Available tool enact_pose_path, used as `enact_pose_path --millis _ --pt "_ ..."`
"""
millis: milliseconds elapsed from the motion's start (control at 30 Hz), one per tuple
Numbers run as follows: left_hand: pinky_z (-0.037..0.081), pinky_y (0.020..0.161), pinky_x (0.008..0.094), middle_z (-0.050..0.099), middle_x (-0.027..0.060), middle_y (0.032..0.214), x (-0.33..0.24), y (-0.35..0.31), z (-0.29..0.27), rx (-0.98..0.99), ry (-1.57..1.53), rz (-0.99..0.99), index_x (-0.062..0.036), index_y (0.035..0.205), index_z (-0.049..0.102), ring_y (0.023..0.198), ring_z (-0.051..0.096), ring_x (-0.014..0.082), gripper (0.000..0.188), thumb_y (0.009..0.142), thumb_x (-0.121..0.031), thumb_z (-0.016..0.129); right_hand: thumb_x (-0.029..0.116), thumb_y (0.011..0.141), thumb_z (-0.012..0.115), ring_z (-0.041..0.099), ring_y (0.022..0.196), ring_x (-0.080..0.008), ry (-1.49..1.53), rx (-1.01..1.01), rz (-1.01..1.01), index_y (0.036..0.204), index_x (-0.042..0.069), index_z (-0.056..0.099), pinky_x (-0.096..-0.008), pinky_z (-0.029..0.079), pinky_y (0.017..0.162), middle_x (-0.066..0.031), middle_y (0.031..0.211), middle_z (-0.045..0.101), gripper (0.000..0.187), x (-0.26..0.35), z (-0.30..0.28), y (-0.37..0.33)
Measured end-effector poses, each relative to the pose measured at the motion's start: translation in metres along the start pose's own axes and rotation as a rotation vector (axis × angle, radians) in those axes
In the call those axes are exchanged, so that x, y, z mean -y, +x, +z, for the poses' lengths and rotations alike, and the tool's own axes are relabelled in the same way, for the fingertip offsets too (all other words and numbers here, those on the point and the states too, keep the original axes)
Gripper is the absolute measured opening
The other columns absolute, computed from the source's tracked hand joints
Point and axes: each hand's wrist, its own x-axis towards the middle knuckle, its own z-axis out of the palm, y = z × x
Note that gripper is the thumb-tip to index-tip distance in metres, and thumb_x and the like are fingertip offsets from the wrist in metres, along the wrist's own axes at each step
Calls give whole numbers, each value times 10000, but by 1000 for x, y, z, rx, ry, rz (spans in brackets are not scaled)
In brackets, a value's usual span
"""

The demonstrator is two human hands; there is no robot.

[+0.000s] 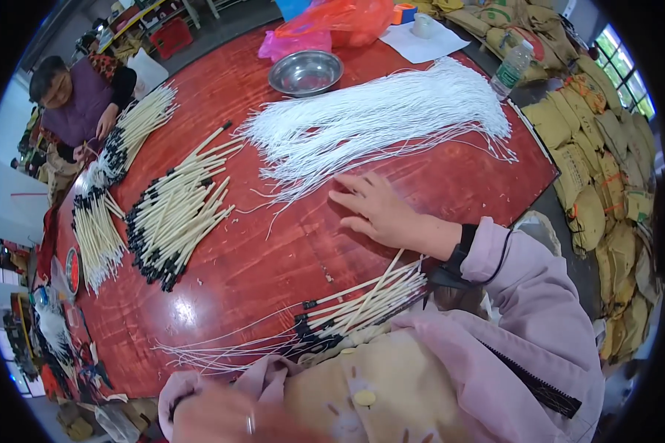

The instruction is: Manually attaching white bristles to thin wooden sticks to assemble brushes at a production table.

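Note:
My right hand [383, 213] rests on the red table with its fingers stretched apart and nothing visible in them. Its fingertips lie just below a wide spread of white cords [391, 111]. Close to my body, beneath that hand's wrist, is a bunch of pale thin sticks with black ends [369, 299]; long white cords trail from it to the left. My left hand [225, 413] is low at the bottom edge, in front of my clothing, smeared by motion, so its fingers cannot be made out. A larger pile of black-tipped pale sticks [181, 214] lies left of centre.
The red table [266, 258] bears a metal bowl [305, 72], a plastic bottle [511, 68] and red and pink plastic bags [340, 26]. More stick bundles [100, 240] lie at the left. A co-worker [81, 103] sits far left. Stacked sacks [591, 170] stand at the right.

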Motion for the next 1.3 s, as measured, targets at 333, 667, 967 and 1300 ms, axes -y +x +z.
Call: enact_pose_path --millis 333,667,967,1300 --pt "568 781 395 715 170 980 190 -36 34 -255 487 -683 -21 1126 723 870 712 353 236 900 -89 714 323 864 763 492 1250 -360 -200 28 -17 1334 56 633 -492 417 1060 -142 1531 478 556 2 11 27" --pt "541 798 461 624 131 1044 258 0 50 -274 714 -742 -78 1089 657 1018 636 361 226 885 -140 735 304 838 771 461 1318 -389 -188 59 -38 1301 37 648 -506 391 1099 -148 1534 473 549 12 2 -4" --pt "537 784 472 595 152 1006 280 -15 47 -414 884 -885 -38 1065 601 978 632 359 233 885 -130 718 317 903 728 455 1331 -399 -134 67 108 1419 33 558 -505 374 1124 -191 1530 458 613 8 -5 -19" --pt "547 788 473 618 146 987 269 -1 4 -455 977 -691 -40 960 616 940 633 355 120 871 -91 679 268 924 717 470 1315 -397 -20 24 120 1427 24 554 -477 384 1124 -199 1509 473 582 6 -6 -16"
